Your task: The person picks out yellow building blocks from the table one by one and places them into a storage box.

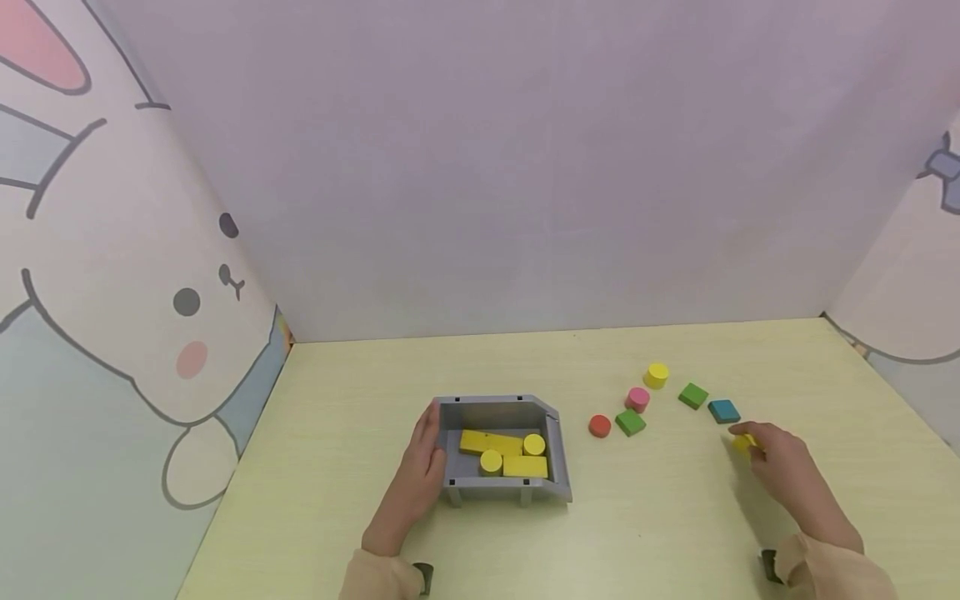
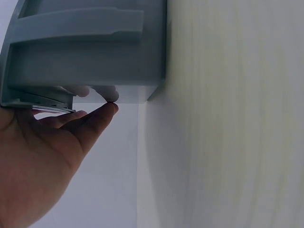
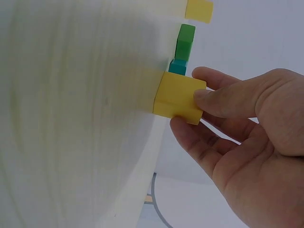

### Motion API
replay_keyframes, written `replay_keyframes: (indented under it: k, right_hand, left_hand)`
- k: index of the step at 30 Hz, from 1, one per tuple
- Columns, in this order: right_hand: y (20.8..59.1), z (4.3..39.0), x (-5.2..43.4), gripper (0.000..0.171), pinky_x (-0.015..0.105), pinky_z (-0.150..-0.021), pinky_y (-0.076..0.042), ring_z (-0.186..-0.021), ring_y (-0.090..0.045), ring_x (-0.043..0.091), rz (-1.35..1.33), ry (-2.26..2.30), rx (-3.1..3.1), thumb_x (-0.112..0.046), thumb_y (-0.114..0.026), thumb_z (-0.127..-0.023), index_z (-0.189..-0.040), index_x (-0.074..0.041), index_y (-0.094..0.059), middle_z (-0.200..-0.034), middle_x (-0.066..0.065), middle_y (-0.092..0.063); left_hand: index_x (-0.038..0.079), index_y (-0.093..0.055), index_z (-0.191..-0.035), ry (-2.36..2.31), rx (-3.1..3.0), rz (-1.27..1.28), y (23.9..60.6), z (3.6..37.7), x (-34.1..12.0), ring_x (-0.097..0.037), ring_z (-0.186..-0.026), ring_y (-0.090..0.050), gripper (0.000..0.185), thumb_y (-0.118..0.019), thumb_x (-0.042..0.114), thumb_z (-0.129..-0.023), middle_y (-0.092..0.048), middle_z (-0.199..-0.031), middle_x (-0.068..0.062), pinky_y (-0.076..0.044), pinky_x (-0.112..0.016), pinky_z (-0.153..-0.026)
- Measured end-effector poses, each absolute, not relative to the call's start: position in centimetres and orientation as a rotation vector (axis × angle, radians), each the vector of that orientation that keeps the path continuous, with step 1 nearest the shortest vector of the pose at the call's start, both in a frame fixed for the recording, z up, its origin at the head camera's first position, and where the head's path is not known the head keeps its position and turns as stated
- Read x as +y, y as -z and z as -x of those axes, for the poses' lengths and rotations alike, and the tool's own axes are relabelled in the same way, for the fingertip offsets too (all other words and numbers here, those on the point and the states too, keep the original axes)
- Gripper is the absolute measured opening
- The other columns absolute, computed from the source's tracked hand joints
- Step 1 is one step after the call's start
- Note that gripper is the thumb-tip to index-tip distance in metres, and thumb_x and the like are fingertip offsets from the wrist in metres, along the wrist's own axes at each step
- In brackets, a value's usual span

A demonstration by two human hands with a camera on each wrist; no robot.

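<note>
A grey plastic bin (image 1: 491, 483) stands on the table with several yellow blocks inside, among them a long yellow block (image 1: 480, 442) and a yellow cylinder (image 1: 491, 462). Against the bin's left end rests my left hand (image 1: 422, 463), fingers extended; in the left wrist view the hand (image 2: 52, 147) touches the grey bin wall (image 2: 90, 61). Over on the right, my right hand (image 1: 783, 462) pinches a yellow block (image 3: 178, 97) between thumb and fingers. That block is at the table surface, partly covered by the fingers in the head view.
Between bin and right hand lie a red disc (image 1: 600, 426), green blocks (image 1: 631, 422) (image 1: 693, 396), a pink cylinder (image 1: 638, 399), a yellow cylinder (image 1: 657, 376) and a blue block (image 1: 724, 411). A pale curtain (image 1: 525, 208) rises behind the table (image 1: 337, 417).
</note>
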State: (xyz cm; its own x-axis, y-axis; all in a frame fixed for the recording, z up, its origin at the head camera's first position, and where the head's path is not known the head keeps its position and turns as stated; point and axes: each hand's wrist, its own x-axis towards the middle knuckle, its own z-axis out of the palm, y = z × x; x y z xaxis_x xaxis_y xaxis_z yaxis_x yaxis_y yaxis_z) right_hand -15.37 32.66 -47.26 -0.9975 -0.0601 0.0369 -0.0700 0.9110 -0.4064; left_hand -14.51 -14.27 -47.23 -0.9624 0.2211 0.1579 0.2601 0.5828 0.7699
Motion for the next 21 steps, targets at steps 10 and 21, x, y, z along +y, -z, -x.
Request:
replay_keyframes:
  k: [10, 21]
  right_hand:
    - [47.01, 15.22, 32.59, 0.029, 0.050, -0.067, -0.047, -0.082, -0.056, 0.040, -0.096, -0.631, -3.065, 0.014, -0.050, -0.077, -0.104, 0.009, -0.060, -0.103, 0.036, -0.056]
    - [46.90, 15.12, 32.56, 0.029, 0.043, -0.064, -0.046, -0.074, -0.051, 0.030, -0.074, -0.627, -3.057, 0.014, -0.050, -0.077, -0.104, 0.008, -0.060, -0.102, 0.035, -0.056]
  left_hand:
    - [0.001, -0.010, -0.146, 1.355, -2.749, 0.417, 47.16, 14.40, -14.29, -0.027, -0.141, -0.012, 0.055, -0.030, 0.004, -0.095, -0.011, -0.153, -0.015, -0.019, -0.045, -0.112]
    - [0.001, -0.010, -0.146, 1.361, -2.749, 0.415, 47.10, 14.36, -14.27, -0.027, -0.141, -0.012, 0.056, -0.031, 0.003, -0.095, -0.010, -0.153, -0.014, -0.018, -0.045, -0.112]
